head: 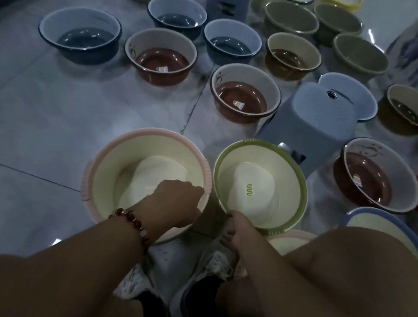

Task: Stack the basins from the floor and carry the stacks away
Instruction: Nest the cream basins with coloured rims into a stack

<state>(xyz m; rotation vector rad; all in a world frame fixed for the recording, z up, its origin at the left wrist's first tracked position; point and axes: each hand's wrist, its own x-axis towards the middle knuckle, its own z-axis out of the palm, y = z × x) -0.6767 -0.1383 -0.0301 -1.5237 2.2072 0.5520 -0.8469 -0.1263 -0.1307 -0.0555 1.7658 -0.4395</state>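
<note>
Hands [175, 200] [237, 231] on pink basin [98, 173], green basin [297, 184]

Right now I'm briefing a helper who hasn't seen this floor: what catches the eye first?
Two pale basins up front: a pink-rimmed basin gripped by the left hand, and a green-rimmed basin tilted up by the right hand. Behind them, brown and blue basins dot the tiled floor.

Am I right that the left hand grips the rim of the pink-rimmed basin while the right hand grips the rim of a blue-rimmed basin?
Not quite. The head view shows the right hand gripping the near rim of the green-rimmed basin, not a blue-rimmed one. The rest holds: the left hand grips the rim of the pink-rimmed basin.
</note>
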